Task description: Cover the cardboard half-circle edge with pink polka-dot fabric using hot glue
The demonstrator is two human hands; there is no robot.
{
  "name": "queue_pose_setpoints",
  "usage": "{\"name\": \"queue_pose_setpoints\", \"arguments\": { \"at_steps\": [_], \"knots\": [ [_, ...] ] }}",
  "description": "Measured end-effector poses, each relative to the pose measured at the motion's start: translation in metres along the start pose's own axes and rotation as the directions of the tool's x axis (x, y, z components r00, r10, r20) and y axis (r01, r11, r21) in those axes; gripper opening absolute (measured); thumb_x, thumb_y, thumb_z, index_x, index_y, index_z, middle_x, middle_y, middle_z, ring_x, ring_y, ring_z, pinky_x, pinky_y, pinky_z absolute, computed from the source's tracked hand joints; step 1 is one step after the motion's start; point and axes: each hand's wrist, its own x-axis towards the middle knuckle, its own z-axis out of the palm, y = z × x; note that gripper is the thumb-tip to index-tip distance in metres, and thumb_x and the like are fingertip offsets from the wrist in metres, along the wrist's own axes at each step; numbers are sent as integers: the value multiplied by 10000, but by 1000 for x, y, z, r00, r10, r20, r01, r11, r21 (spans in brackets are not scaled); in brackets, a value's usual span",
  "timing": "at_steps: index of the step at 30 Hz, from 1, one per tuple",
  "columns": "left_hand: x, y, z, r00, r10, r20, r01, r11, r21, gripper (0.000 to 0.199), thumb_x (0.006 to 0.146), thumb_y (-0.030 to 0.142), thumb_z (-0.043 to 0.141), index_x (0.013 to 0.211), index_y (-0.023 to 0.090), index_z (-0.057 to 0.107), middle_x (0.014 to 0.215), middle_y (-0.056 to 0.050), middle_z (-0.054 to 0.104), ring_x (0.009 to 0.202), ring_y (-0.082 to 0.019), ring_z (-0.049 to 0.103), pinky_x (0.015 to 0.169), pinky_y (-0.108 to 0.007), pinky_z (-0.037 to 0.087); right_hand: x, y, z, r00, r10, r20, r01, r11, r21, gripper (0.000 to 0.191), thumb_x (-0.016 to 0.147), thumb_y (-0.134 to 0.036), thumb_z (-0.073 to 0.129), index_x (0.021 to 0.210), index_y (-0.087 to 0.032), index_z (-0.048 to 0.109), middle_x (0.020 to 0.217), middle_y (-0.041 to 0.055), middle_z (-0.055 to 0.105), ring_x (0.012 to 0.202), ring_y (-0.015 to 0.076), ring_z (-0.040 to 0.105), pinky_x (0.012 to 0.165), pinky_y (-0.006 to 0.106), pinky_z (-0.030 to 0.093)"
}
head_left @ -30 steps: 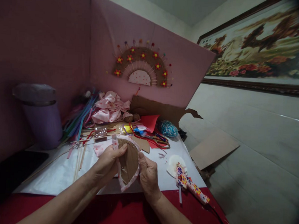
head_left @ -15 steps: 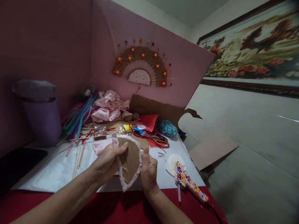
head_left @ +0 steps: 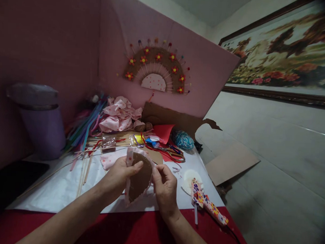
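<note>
Above the white sheet, my left hand (head_left: 123, 174) grips a half-round piece of brown cardboard (head_left: 141, 178) by its straight side, thumb lying on the bare face. Pink spotted fabric (head_left: 130, 157) is wrapped round the cardboard's edges. My right hand (head_left: 165, 184) pinches the curved rim between thumb and forefinger. Off to the right, a flower-patterned glue gun (head_left: 202, 198) rests with its nozzle end on a round white pad (head_left: 187, 180). Behind the hands, another piece of pink spotted fabric (head_left: 108, 161) and a flat brown cardboard piece (head_left: 156, 156) lie on the sheet.
Scissors (head_left: 174, 156), red paper (head_left: 162, 132), blue yarn (head_left: 183, 140), wooden sticks (head_left: 121, 138) and crumpled pink fabric (head_left: 120, 115) crowd the back. A purple tumbler (head_left: 42, 130) stands left. A half-round fan with red flowers (head_left: 158, 57) is pinned to the pink board (head_left: 207, 73).
The cardboard piece has turned a little in my hands. My right hand has shifted its fingers from a fist-like hold to a fingertip pinch on the curved rim. The view has shifted slightly.
</note>
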Motion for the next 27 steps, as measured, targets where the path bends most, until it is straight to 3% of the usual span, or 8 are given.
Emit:
{"name": "queue_pose_setpoints", "arguments": {
  "at_steps": [10, 15, 21, 27],
  "knots": [
    [5, -5, -7, 999, 24, -46, -19, 993, 121, 263, 685, 344, 745, 797, 136, 631, 718, -36, 655, 660, -174, 597, 647, -287, 440, -2, 0, -5, 980, -197, -10, 190, 955, -228, 169, 882, -240, 518, 756, -161, 600, 669, 0, 568, 602, 121, 511, 571, 225, 408],
    [5, -6, -5, 997, 64, -54, -56, 988, 141, 265, 687, 343, 739, 817, 135, 638, 747, -40, 667, 684, -176, 599, 673, -292, 444, -3, -1, -5, 943, -332, -1, 313, 890, -332, 138, 891, -157, 483, 801, -152, 589, 717, 23, 574, 653, 137, 540, 611, 237, 419],
    [2, -5, -4, 997, 58, -55, -51, 990, 133, 256, 685, 339, 733, 801, 130, 639, 704, -31, 658, 679, -183, 608, 639, -278, 441, -5, 1, -7, 872, -482, 89, 476, 788, -391, 129, 887, -79, 463, 883, -136, 578, 791, 57, 593, 750, 160, 558, 678, 258, 436],
    [-1, -2, 0, 1000, 22, -19, -19, 993, 119, 247, 659, 291, 749, 821, 127, 661, 735, -41, 683, 662, -167, 612, 633, -270, 455, -5, 0, -9, 867, -495, 58, 480, 797, -368, 130, 892, -83, 476, 912, -141, 590, 814, 59, 595, 766, 157, 565, 681, 255, 442]
  ]
}}
